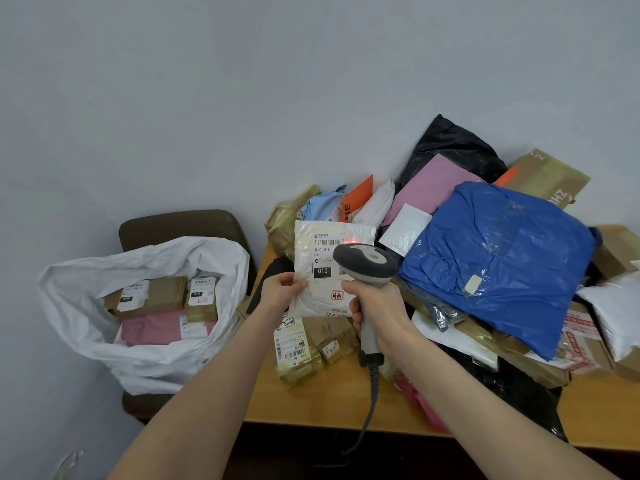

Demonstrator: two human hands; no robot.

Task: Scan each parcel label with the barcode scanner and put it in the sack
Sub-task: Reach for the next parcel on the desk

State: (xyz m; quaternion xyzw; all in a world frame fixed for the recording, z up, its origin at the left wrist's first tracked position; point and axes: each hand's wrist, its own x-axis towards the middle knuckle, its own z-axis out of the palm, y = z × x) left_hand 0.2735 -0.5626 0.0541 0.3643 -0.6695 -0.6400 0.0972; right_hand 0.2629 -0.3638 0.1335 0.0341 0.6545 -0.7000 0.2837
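Over the surface's [329, 400] left edge, the left hand [280, 289] pinches a flat white plastic mailer parcel [311, 258]. Its label faces the grey handheld barcode scanner [367, 263] gripped by the right hand [375, 311], so the red beam meets the barcode. The open white plastic sack [86, 306] sits just left, within reach.

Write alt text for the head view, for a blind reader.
A person's left hand holds up a white parcel while the right hand aims a grey barcode scanner at its label. To the left, a white sack on a chair holds boxes and a pink parcel; more parcels are heaped on the wooden table.
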